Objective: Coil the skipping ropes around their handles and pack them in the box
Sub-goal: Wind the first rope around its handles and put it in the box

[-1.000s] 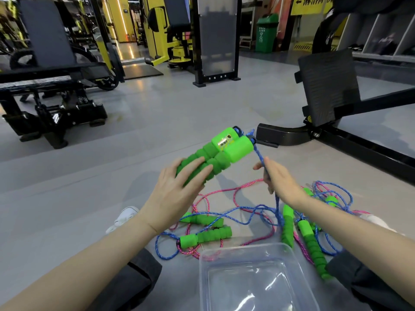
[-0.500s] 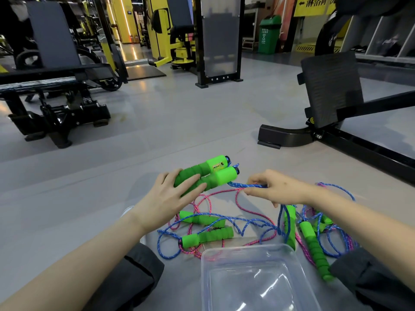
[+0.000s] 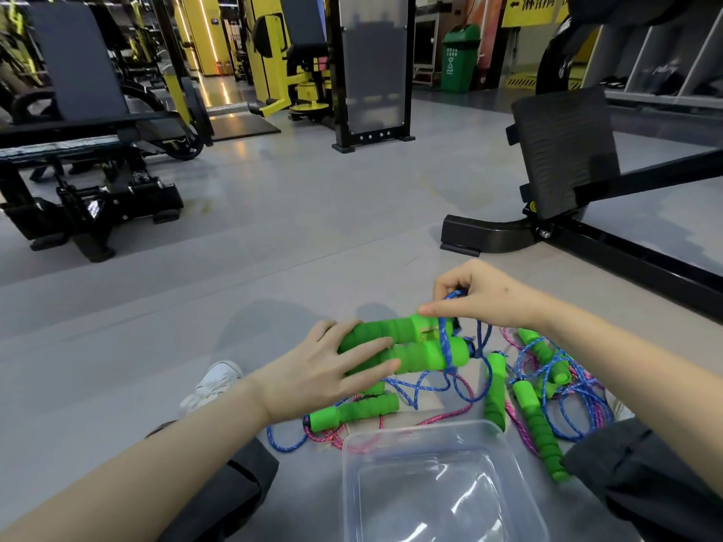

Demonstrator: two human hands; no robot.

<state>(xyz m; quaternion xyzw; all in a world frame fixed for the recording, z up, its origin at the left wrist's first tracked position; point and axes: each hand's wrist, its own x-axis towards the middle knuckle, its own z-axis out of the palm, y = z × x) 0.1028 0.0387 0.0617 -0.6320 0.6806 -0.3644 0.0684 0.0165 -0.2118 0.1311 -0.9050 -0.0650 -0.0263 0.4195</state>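
**Paired green handles held level, blue rope crossing their right ends**

Seen from the head camera, above a grey gym floor (image 3: 274, 236). Left hand (image 3: 324, 369) closed over the left ends of two green foam handles (image 3: 414, 346), fingers laid across both, grip holding the pair side by side. Long axis of the pair running left to right, nearly level, right ends slightly farther from the camera; capped ends pointing right toward the right hand (image 3: 481, 295). Blue rope (image 3: 444, 342) crossing both handles near their right ends, roughly square to their long axis, then trailing down to the floor. Right hand just above those ends, thumb and forefinger pinched narrowly on the blue rope, the other fingers curled.

Below the held pair, on the floor: a loose tangle of blue and pink ropes (image 3: 442, 404) with further green handles. One spare handle (image 3: 352, 412) lying left to right beside the near-left of the tangle; two upright-looking handles (image 3: 495, 393) lying with long axes running away from the camera; one long handle (image 3: 540, 432) angled toward the lower right.

Clear plastic box (image 3: 352, 455) nearest the camera, open side up, touching the near edge of the tangle; no rope visible inside. Dark trouser legs (image 3: 219, 494) flanking the box; white shoe (image 3: 215, 381) to the left. Black gym machine frame (image 3: 563, 158) beyond the right hand.
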